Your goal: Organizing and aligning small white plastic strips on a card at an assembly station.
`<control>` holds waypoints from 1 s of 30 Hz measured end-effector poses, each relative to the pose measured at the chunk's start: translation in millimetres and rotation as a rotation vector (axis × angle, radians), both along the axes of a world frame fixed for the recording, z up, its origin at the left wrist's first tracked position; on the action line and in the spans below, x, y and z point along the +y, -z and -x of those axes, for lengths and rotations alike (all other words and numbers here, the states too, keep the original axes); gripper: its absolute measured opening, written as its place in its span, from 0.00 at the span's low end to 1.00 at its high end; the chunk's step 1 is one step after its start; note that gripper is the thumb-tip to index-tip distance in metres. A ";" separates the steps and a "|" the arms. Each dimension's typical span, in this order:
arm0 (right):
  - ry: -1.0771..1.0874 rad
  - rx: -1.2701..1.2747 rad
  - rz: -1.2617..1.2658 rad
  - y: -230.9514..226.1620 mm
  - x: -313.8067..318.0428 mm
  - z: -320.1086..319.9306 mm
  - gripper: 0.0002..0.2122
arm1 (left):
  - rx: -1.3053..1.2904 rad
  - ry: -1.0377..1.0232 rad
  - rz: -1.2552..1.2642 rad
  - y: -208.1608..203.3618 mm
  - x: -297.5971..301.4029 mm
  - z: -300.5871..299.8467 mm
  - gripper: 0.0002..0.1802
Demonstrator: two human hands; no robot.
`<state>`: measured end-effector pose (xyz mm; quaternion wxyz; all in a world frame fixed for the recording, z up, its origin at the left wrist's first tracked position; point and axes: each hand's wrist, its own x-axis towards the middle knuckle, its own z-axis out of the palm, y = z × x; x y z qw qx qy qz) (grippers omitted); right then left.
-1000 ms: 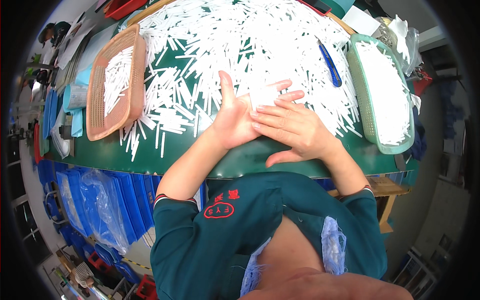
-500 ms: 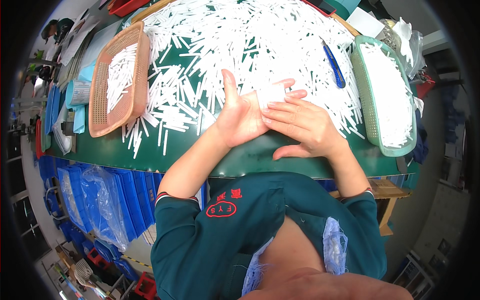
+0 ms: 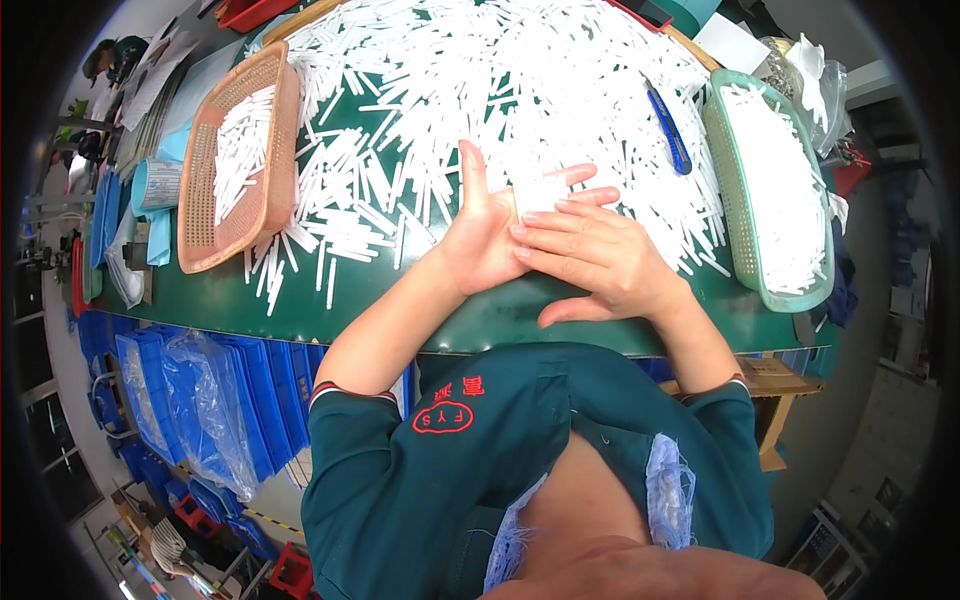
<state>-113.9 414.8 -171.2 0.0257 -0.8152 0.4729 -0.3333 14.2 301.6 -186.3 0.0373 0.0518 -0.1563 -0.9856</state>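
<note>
My left hand (image 3: 480,240) is turned palm up over the near side of the heap, its thumb raised and its fingers reaching right. A bright bundle of short white sticks (image 3: 540,195) rests across its fingers, too overexposed to separate one from another. My right hand (image 3: 610,255) lies flat over the left palm, fingers stretched out and touching the near end of the bundle, thumb held apart. Around and beyond both hands spread many loose white sticks (image 3: 335,225) on the green table (image 3: 400,305).
An orange-pink basket (image 3: 190,215), partly filled with sticks, stands at the left. At the right is a green basket (image 3: 745,215) heaped with more. A blue utility knife (image 3: 668,128) lies on the heap. Blue bins (image 3: 255,400) stand below the table's left edge.
The left hand has shifted slightly right and its thumb is more upright. The right hand has slid a little left across the left palm. The baskets and knife have not moved.
</note>
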 end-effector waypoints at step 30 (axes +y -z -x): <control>0.571 -0.240 0.234 6.8 -2.2 28.6 0.16 | 0.037 -0.039 -0.080 -0.2 -8.9 -4.8 0.65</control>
